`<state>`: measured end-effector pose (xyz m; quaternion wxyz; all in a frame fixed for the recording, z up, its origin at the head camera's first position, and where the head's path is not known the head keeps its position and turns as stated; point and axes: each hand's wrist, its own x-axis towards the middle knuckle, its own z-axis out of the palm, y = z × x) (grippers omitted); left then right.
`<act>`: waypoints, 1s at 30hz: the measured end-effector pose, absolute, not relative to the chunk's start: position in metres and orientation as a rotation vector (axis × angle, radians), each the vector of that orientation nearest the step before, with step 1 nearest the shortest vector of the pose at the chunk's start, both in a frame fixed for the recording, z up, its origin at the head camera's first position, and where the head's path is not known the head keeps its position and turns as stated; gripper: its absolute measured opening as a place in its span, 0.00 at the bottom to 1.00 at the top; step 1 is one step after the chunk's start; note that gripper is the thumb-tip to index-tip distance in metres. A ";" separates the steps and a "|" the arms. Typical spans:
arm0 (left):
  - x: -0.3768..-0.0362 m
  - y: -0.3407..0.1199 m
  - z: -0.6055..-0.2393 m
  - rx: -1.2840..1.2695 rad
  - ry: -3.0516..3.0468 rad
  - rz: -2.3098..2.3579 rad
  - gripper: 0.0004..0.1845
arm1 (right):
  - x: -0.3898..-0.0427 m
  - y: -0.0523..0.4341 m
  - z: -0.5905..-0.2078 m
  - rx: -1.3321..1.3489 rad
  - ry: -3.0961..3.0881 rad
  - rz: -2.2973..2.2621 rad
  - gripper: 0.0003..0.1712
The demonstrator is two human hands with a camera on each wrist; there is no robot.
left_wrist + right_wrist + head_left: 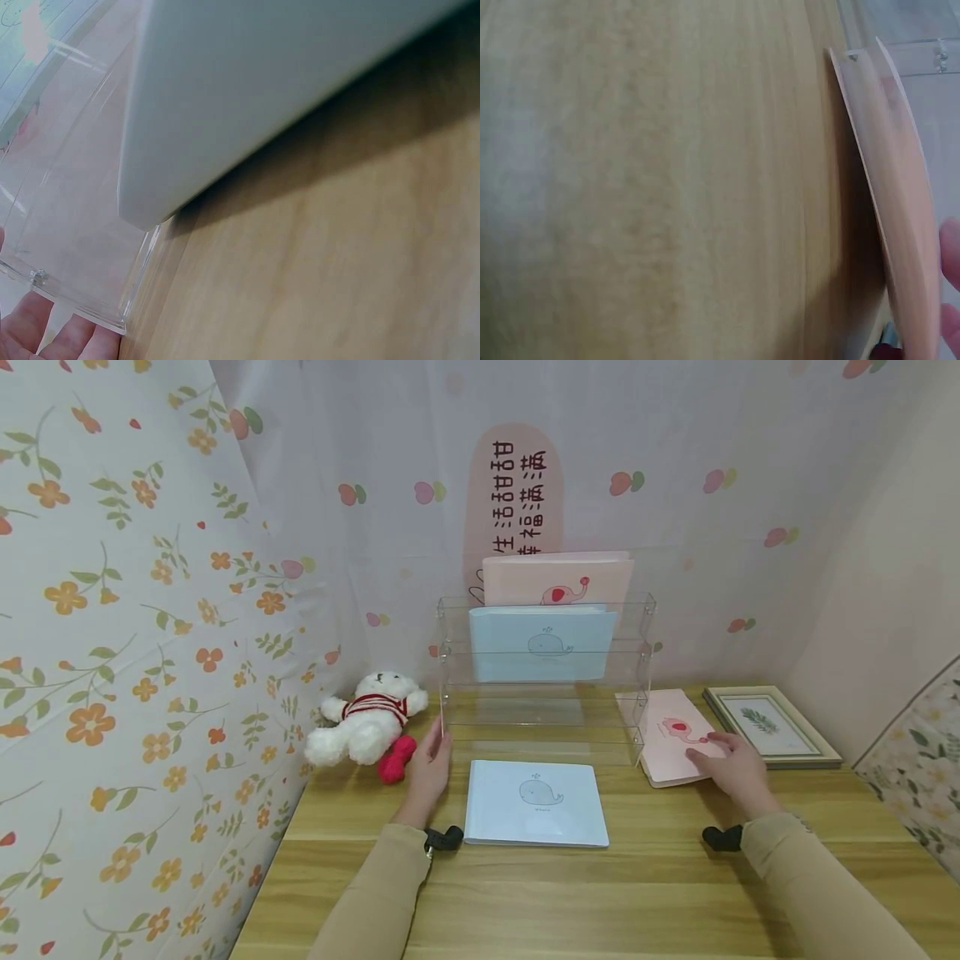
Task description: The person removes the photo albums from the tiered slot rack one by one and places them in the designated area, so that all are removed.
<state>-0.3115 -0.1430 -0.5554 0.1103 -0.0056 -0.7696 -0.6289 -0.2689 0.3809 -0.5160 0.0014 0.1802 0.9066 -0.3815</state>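
A clear acrylic rack (546, 733) stands at the middle back, with a pink elephant-print album (517, 581) and a blue whale-print album (498, 643) upright in it. My left hand (427, 777) is at its left side, the fingers (73, 337) along the outside and the thumb at the panel's front edge. On the right, a second pink elephant album (667, 768) lies beside the rack. My right hand (742, 772) holds its right edge, with fingertips (950, 251) on the cover. A white-blue whale album (502, 814) lies flat before the rack.
A white stuffed toy (367, 739) in a striped top lies left of the rack, by a red knitted piece (396, 762). Behind my right hand is a picture frame (795, 758) with a leaf print. Patterned cloth (375, 510) hangs around the wooden table (525, 902).
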 end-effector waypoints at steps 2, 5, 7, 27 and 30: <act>-0.311 -0.143 -0.555 -0.012 -2.263 -1.850 0.28 | -0.269 0.382 -0.517 0.529 2.837 -1.151 0.51; -0.311 -0.143 -0.556 -0.006 -2.265 -1.847 0.28 | -0.270 0.384 -0.520 0.466 2.832 -1.068 0.51; -0.311 -0.144 -0.556 -0.008 -2.267 -1.841 0.28 | -0.270 0.384 -0.521 0.425 2.846 -1.018 0.51; -0.317 -0.144 -0.563 0.009 -2.265 -1.808 0.28 | -0.266 0.370 -0.522 0.194 3.076 -0.470 0.41; -0.319 -0.145 -0.567 0.042 -2.275 -1.820 0.28 | -0.265 0.369 -0.521 0.193 3.077 -0.466 0.41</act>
